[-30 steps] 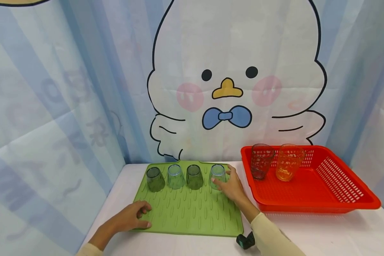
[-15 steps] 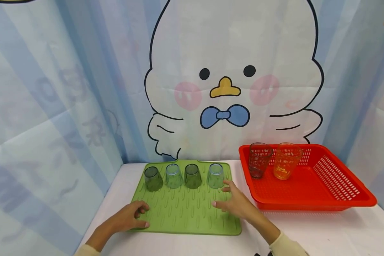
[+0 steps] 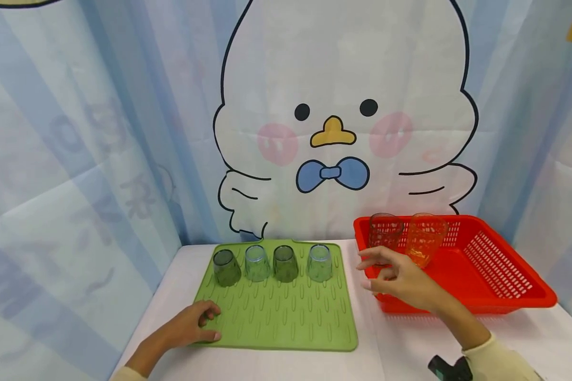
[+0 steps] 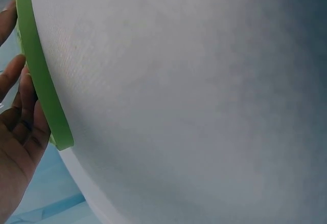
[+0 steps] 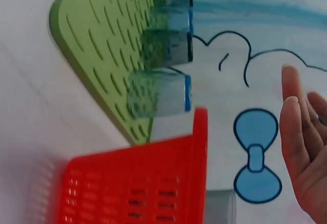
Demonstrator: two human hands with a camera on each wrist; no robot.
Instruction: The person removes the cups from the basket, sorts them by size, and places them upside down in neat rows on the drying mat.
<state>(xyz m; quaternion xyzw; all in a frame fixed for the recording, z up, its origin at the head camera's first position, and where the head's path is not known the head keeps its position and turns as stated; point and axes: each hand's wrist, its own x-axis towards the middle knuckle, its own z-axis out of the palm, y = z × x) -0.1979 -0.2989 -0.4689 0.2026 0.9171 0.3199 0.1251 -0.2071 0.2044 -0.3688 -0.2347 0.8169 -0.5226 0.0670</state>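
Observation:
Over the near left rim of the red basket [image 3: 457,304] hangs my right hand [image 3: 405,280], fingers loosely bent and holding nothing. Two glasses stand in the basket: a grey one [image 3: 385,233], partly hidden by that hand, and an amber one [image 3: 426,235]. My left hand [image 3: 186,324] rests at the front left corner of the green drying mat [image 3: 286,323], fingers relaxed at its edge. Along the mat's back is a row of upside-down glasses: a dark one [image 3: 227,269] on the left, a pale blue one [image 3: 257,264], another dark one [image 3: 285,264], and a pale blue one [image 3: 320,263].
A white cloth covers the table [image 3: 333,365]. Behind it hangs a curtain [image 3: 333,63] printed with a cartoon bird, and more curtain closes off the left. A small black device [image 3: 450,368] sits by the right sleeve [image 3: 498,360].
My right hand has let go of the rightmost pale blue glass, drawn back from it and moved right to the red basket. My left hand stays at the mat's corner.

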